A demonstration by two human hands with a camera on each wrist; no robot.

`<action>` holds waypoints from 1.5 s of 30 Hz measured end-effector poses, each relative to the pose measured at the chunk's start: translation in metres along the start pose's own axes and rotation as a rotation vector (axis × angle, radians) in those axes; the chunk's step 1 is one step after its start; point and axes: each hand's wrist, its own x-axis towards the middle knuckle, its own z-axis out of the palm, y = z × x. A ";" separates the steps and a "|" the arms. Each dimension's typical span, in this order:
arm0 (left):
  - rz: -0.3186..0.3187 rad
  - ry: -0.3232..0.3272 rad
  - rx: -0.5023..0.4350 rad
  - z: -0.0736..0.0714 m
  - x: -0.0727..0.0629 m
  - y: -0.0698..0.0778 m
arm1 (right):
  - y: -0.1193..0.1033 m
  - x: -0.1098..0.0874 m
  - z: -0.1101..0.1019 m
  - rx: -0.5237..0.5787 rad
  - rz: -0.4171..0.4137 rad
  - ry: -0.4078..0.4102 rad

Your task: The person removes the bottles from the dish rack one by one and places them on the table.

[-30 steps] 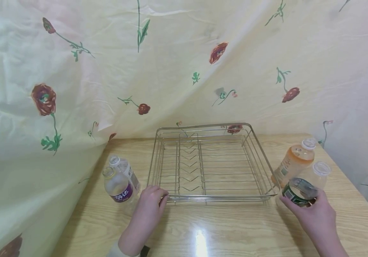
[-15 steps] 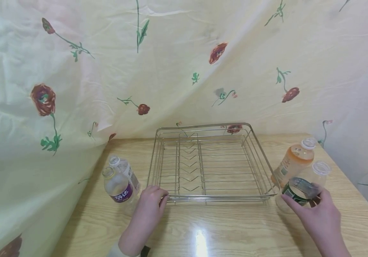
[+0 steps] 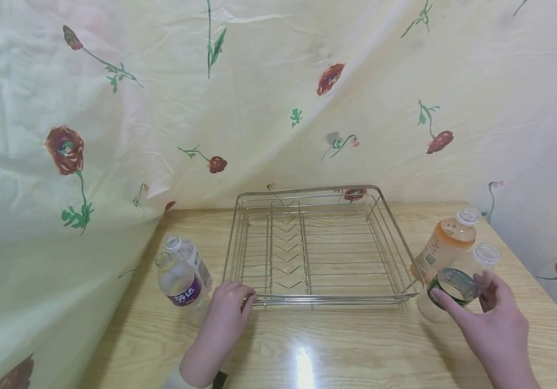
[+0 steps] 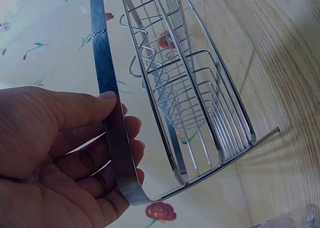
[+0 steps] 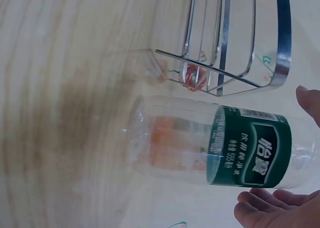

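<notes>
In the head view my left hand point(image 3: 227, 310) pinches the front left rim of a wire dish rack point(image 3: 331, 299). The left wrist view shows the thumb on one side of the flat metal rim point(image 4: 113, 113), fingers curled behind it. My right hand point(image 3: 499, 319) is beside a clear plastic bottle with a green label point(image 3: 445, 294), upright on the table near the rack's front right corner. In the right wrist view the thumb and fingers stand spread to either side of this bottle point(image 5: 250, 148), with gaps between them and the label.
An orange-tinted bottle point(image 3: 445, 246) stands behind the green-labelled one. Left of the rack are a purple-labelled bottle point(image 3: 183, 289) and a clear bottle with a pale label point(image 3: 200, 265). A flowered cloth point(image 3: 278, 97) hangs behind and beside the wooden table point(image 3: 346, 351).
My right hand has loosened from the green-labelled bottle and drawn slightly to the right, its fingers spreading. The bottle stays where it was. My left hand and the rack have not moved.
</notes>
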 end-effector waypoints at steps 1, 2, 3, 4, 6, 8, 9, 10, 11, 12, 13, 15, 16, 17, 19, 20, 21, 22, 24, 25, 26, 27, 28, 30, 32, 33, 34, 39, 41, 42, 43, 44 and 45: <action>0.000 0.000 0.000 0.000 0.000 0.000 | -0.001 0.000 -0.001 0.004 -0.001 0.001; 0.001 0.000 0.000 0.000 0.000 0.000 | -0.002 -0.001 -0.001 0.009 0.000 0.002; 0.001 0.000 0.001 0.000 0.000 0.000 | -0.003 -0.001 -0.002 0.012 -0.002 0.002; 0.002 0.000 0.001 0.000 0.000 0.000 | -0.004 -0.001 -0.003 0.016 -0.004 0.003; 0.002 0.003 0.000 0.000 0.000 0.000 | -0.006 -0.002 -0.004 0.021 -0.010 0.013; 0.003 0.005 -0.001 0.000 0.000 0.000 | -0.008 -0.003 -0.006 0.018 -0.020 0.024; 0.004 0.006 -0.001 0.000 0.000 0.000 | -0.009 -0.003 -0.007 0.016 -0.024 0.028; 0.004 0.007 -0.001 0.000 0.000 0.000 | -0.010 -0.003 -0.008 0.015 -0.029 0.032; 0.005 0.008 0.000 0.000 0.000 0.000 | -0.011 -0.004 -0.009 0.013 -0.032 0.037; 0.007 0.009 0.000 0.000 0.000 0.000 | -0.012 -0.004 -0.010 0.014 -0.035 0.039; 0.008 0.009 0.001 0.000 0.000 0.000 | -0.013 -0.004 -0.011 0.014 -0.038 0.042; 0.011 0.010 0.002 0.000 0.000 0.000 | -0.016 -0.004 -0.012 0.019 -0.042 0.047; 0.014 0.010 0.001 0.000 0.000 0.000 | -0.017 -0.004 -0.012 0.020 -0.044 0.052; 0.016 0.011 0.001 0.000 0.000 0.000 | -0.018 -0.004 -0.013 0.021 -0.048 0.058; 0.019 0.011 0.000 0.001 0.000 -0.001 | -0.020 -0.004 -0.013 0.022 -0.055 0.070; 0.020 0.011 -0.001 0.001 0.000 -0.001 | -0.021 -0.004 -0.014 0.022 -0.060 0.077; 0.020 0.011 -0.001 0.001 0.000 -0.001 | -0.022 -0.004 -0.014 0.022 -0.065 0.085; 0.021 0.011 -0.002 0.001 0.000 -0.001 | -0.023 -0.004 -0.014 0.024 -0.068 0.092; 0.019 0.011 -0.001 0.002 0.000 -0.001 | -0.024 -0.004 -0.015 0.028 -0.073 0.106; 0.019 0.011 -0.001 0.002 0.000 -0.001 | -0.025 -0.004 -0.016 0.031 -0.077 0.115; 0.019 0.011 -0.001 0.002 0.000 -0.001 | -0.026 -0.004 -0.016 0.034 -0.080 0.123; 0.019 0.012 -0.001 0.002 0.000 -0.001 | -0.027 -0.005 -0.017 0.034 -0.081 0.127; 0.019 0.012 -0.002 0.002 0.000 -0.001 | -0.028 -0.005 -0.017 0.032 -0.084 0.133; 0.020 0.014 0.000 0.002 0.000 -0.001 | -0.030 -0.006 -0.018 0.029 -0.094 0.146; 0.021 0.014 0.001 0.002 0.000 -0.002 | -0.032 -0.007 -0.018 0.022 -0.105 0.162; 0.022 0.014 0.001 0.002 0.000 -0.002 | -0.033 -0.007 -0.018 0.015 -0.113 0.173; 0.023 0.014 0.001 0.002 0.000 -0.002 | -0.035 -0.008 -0.019 0.013 -0.120 0.184; 0.024 0.012 -0.002 0.002 0.000 -0.001 | -0.043 -0.009 -0.021 0.012 -0.147 0.226; 0.021 0.010 -0.003 0.001 0.000 -0.001 | -0.046 -0.009 -0.022 0.013 -0.146 0.235; 0.019 0.008 -0.004 0.001 0.000 -0.001 | -0.047 -0.009 -0.022 0.011 -0.144 0.237; 0.016 0.007 -0.004 0.001 0.000 -0.001 | -0.048 -0.010 -0.022 0.006 -0.143 0.240; 0.013 0.005 -0.004 0.001 0.000 -0.001 | -0.050 -0.010 -0.023 0.002 -0.139 0.240; 0.010 0.004 -0.005 0.001 0.000 0.000 | -0.051 -0.011 -0.023 -0.002 -0.146 0.247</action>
